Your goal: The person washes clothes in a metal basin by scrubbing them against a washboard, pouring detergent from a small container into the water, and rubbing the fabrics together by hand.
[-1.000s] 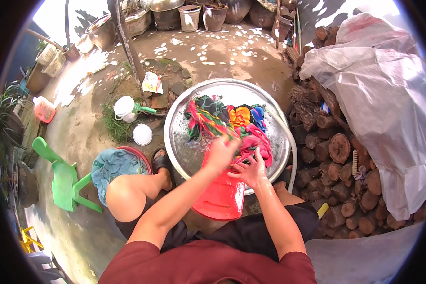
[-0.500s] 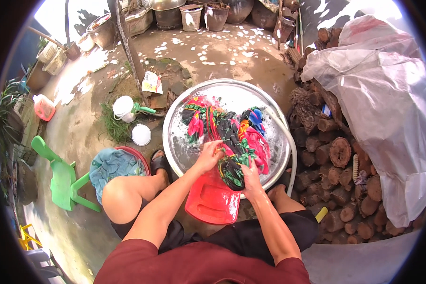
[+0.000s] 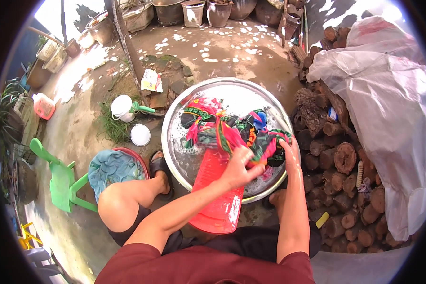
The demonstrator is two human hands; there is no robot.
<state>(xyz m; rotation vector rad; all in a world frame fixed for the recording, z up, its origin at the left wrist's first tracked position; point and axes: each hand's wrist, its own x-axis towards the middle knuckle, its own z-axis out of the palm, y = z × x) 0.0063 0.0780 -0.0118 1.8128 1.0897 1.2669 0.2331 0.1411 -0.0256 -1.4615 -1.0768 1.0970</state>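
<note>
A wide metal basin (image 3: 171,163) of sudsy water stands in front of me, holding bright patterned cloth (image 3: 201,113) in black, pink, green and blue. A red washboard (image 3: 217,189) leans into it over the near rim. My left hand (image 3: 241,169) is closed on a bunched part of the cloth above the washboard, slightly blurred. Close to the basin's right rim, my right hand (image 3: 291,154) grips another part of the same cloth. Folds of fabric stretch between the two hands, and the rest lies in the suds.
To my left, blue-grey fabric (image 3: 113,170) fills a red tub (image 3: 138,158) beside a green chair (image 3: 61,180). A white bucket (image 3: 122,106) and white lid (image 3: 140,135) sit beyond. Stacked logs (image 3: 341,180) under plastic sheeting (image 3: 378,85) line the right. A yellow-handled object (image 3: 322,220) lies near my knee.
My right hand has moved right and up to the basin's rim, spreading the cloth. My left hand has shifted right and down. More of the washboard's ridged face shows.
</note>
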